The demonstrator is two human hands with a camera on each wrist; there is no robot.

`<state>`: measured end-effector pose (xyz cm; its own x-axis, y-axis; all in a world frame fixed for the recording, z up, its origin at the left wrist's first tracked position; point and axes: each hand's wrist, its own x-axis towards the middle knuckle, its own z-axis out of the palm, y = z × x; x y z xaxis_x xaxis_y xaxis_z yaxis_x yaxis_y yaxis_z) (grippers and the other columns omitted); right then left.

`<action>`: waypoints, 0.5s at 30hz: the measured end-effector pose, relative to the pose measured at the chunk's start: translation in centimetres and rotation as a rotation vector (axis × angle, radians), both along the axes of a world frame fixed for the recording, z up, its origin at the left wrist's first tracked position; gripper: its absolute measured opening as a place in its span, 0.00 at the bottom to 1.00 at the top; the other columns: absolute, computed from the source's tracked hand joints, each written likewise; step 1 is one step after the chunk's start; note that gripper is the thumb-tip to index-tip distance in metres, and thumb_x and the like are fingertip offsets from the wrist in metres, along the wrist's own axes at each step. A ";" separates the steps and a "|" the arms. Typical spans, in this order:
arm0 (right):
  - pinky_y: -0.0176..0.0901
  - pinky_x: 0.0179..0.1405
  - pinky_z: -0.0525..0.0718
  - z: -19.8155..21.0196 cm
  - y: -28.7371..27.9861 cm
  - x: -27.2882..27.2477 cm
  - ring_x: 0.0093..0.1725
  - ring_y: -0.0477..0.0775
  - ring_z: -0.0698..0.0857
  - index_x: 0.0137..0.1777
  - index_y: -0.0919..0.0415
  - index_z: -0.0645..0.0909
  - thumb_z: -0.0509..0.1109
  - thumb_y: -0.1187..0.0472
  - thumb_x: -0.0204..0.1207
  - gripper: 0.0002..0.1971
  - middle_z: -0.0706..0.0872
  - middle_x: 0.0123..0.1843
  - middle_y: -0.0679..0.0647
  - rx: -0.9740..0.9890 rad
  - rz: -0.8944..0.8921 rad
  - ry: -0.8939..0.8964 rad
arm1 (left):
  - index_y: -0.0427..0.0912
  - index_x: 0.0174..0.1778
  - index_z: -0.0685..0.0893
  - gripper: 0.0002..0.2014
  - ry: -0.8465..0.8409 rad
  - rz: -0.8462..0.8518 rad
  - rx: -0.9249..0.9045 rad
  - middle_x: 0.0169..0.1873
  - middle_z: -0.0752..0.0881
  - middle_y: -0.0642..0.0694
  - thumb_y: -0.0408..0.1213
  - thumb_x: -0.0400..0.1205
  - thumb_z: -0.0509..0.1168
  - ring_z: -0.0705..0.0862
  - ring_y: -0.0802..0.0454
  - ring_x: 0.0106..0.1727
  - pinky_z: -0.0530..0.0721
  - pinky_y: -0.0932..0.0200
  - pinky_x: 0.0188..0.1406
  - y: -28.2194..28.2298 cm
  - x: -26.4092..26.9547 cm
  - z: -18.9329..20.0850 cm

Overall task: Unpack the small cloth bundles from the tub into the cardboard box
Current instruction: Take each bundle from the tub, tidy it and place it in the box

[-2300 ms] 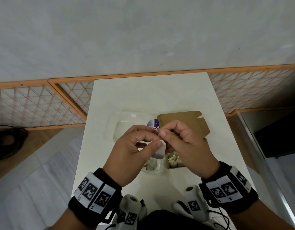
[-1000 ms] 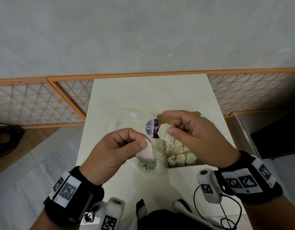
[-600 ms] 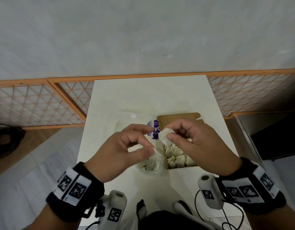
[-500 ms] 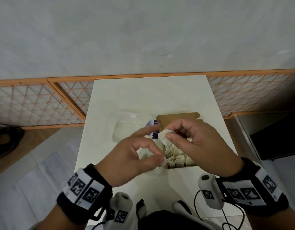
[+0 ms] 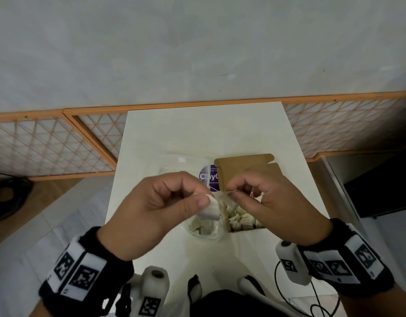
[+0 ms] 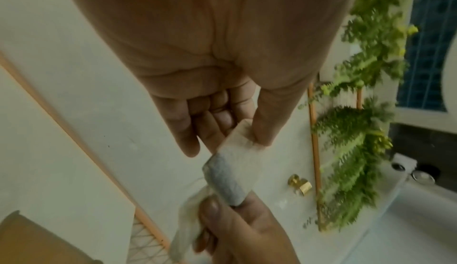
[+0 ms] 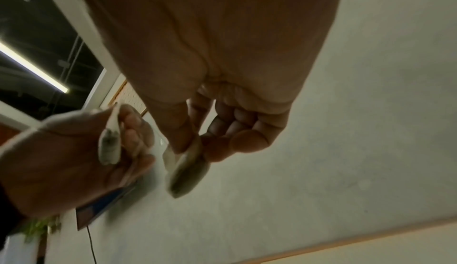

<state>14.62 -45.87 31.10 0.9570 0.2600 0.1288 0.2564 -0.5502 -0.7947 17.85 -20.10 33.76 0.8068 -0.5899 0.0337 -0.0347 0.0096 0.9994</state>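
Note:
My left hand (image 5: 203,197) pinches a small white cloth bundle (image 5: 210,211) between thumb and fingers, above the clear tub (image 5: 217,234). In the left wrist view the same bundle (image 6: 232,162) hangs from the left hand (image 6: 237,137). My right hand (image 5: 231,192) pinches a second thin bundle (image 5: 230,202) close beside it, over the open cardboard box (image 5: 227,221). From the right wrist this bundle (image 7: 185,170) hangs from the right hand (image 7: 195,149). Several bundles lie in the box and more in the tub.
The box's brown lid flap (image 5: 243,167) stands open behind the hands. A clear lid with a purple label (image 5: 209,177) lies left of the flap. All sit on a narrow white table (image 5: 204,131) with floor on both sides and an orange lattice fence (image 5: 49,145) behind.
My left hand dipped toward the tub and has come back up with a white bundle, close to the right hand. The right hand stayed over the box, still pinching its bundle.

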 end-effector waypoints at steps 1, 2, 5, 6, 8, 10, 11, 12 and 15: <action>0.36 0.44 0.80 0.0 0.0 0.0 0.44 0.53 0.85 0.51 0.49 0.88 0.74 0.64 0.85 0.07 0.87 0.41 0.44 0.049 0.036 0.032 | 0.30 0.49 0.90 0.07 -0.003 0.021 -0.015 0.45 0.93 0.35 0.32 0.83 0.71 0.91 0.39 0.48 0.88 0.54 0.54 0.1 0.4 0.0; 0.42 0.44 0.82 0.0 0.1 -0.1 0.43 0.55 0.85 0.51 0.50 0.88 0.74 0.64 0.85 0.07 0.87 0.43 0.46 0.112 0.070 0.064 | 0.29 0.49 0.89 0.07 -0.002 0.041 -0.017 0.45 0.93 0.34 0.31 0.84 0.71 0.91 0.39 0.49 0.88 0.55 0.53 0.1 0.7 -0.2; 0.57 0.48 0.86 0.2 0.2 -0.2 0.47 0.63 0.85 0.53 0.57 0.89 0.75 0.63 0.84 0.02 0.89 0.53 0.53 0.394 0.120 0.171 | 0.28 0.49 0.89 0.07 0.049 0.078 0.006 0.45 0.93 0.34 0.30 0.84 0.72 0.91 0.45 0.50 0.86 0.59 0.54 0.3 1.2 -1.2; 0.56 0.50 0.85 0.3 0.2 -0.2 0.48 0.64 0.85 0.53 0.57 0.89 0.75 0.62 0.83 0.03 0.89 0.58 0.53 0.498 0.112 0.218 | 0.29 0.49 0.89 0.07 0.069 0.080 0.016 0.45 0.92 0.33 0.31 0.84 0.72 0.91 0.44 0.50 0.86 0.56 0.55 0.3 1.2 -1.7; 0.47 0.47 0.85 0.4 0.4 0.0 0.42 0.56 0.84 0.52 0.56 0.88 0.74 0.62 0.82 0.03 0.89 0.67 0.54 0.655 0.098 0.284 | 0.32 0.49 0.90 0.07 0.101 0.074 0.043 0.46 0.90 0.28 0.34 0.83 0.72 0.88 0.33 0.50 0.84 0.45 0.56 0.1 1.0 -2.7; 0.43 0.40 0.82 0.3 0.8 0.4 0.34 0.51 0.80 0.50 0.54 0.86 0.72 0.62 0.83 0.03 0.90 0.69 0.60 0.786 0.081 0.317 | 0.33 0.50 0.90 0.07 0.129 0.052 0.059 0.46 0.90 0.29 0.34 0.83 0.72 0.88 0.27 0.51 0.85 0.39 0.57 -0.3 0.6 -3.5; 0.41 0.37 0.81 0.2 1.1 0.6 0.31 0.51 0.79 0.49 0.54 0.86 0.72 0.61 0.82 0.02 0.91 0.66 0.63 0.857 0.068 0.336 | 0.33 0.50 0.90 0.06 0.143 0.038 0.059 0.46 0.92 0.32 0.33 0.84 0.73 0.89 0.29 0.51 0.86 0.41 0.58 -0.5 0.3 -3.7; 0.40 0.35 0.80 0.1 1.4 0.8 0.29 0.51 0.78 0.49 0.54 0.85 0.72 0.60 0.82 0.02 0.93 0.61 0.63 0.905 0.045 0.346 | 0.33 0.50 0.90 0.06 0.157 0.029 0.059 0.48 0.93 0.35 0.33 0.84 0.73 0.91 0.35 0.52 0.86 0.45 0.59 -0.7 0.0 -3.9; 0.38 0.30 0.79 -0.6 2.2 1.3 0.27 0.50 0.79 0.50 0.57 0.85 0.72 0.61 0.82 0.01 0.93 0.43 0.54 0.873 -0.100 0.324 | 0.39 0.48 0.94 0.04 0.150 0.058 0.098 0.61 0.90 0.49 0.35 0.81 0.76 0.88 0.50 0.68 0.84 0.49 0.70 -0.9 -0.5 -4.5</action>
<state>15.95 -43.64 30.46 0.9930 0.1118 -0.0368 -0.0657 0.2672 -0.9614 17.32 -21.01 29.24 0.8314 -0.5364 -0.1452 0.1176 -0.0856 0.9894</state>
